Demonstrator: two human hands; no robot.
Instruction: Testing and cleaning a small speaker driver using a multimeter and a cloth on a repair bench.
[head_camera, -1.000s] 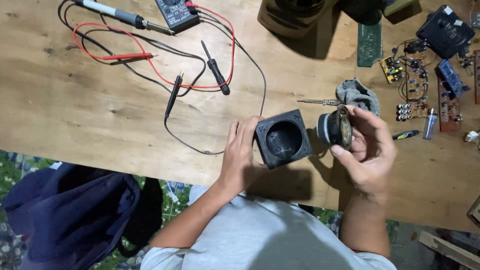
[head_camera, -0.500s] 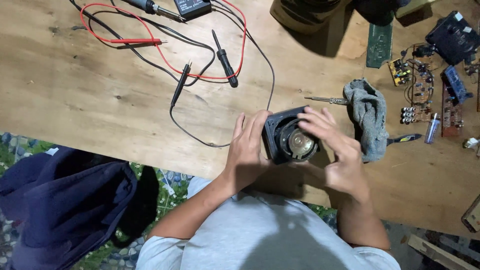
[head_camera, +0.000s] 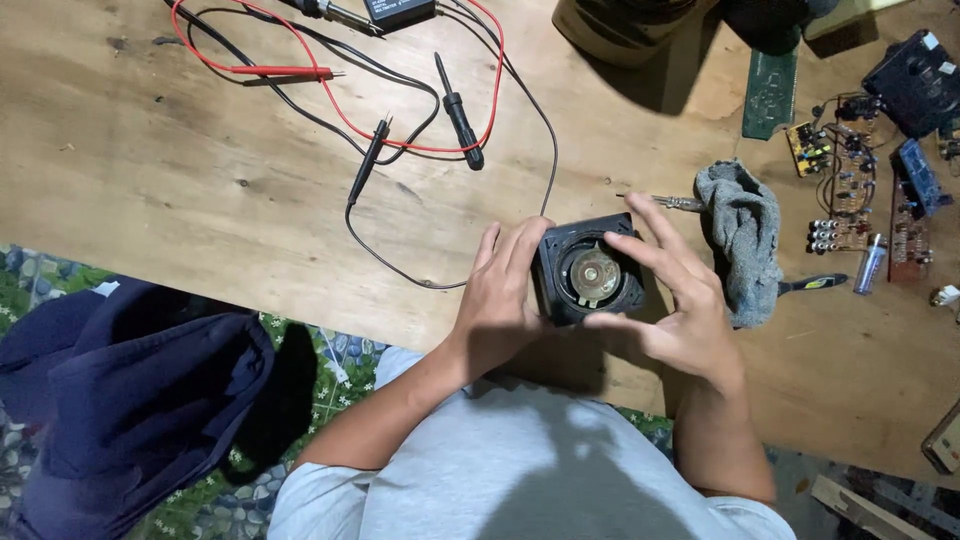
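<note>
Head view, looking down: at the near edge of the wooden worktop (head_camera: 150, 200), the left hand (head_camera: 497, 300) and right hand (head_camera: 668, 300) each hold a side of a black square speaker housing (head_camera: 590, 268) with a round metal driver seated inside. It looks rigid and fairly light, the cone fragile; the outer frame is safest to hold. Just right lies a grey cloth (head_camera: 745, 235); farther off, red and black test leads (head_camera: 400, 120).
</note>
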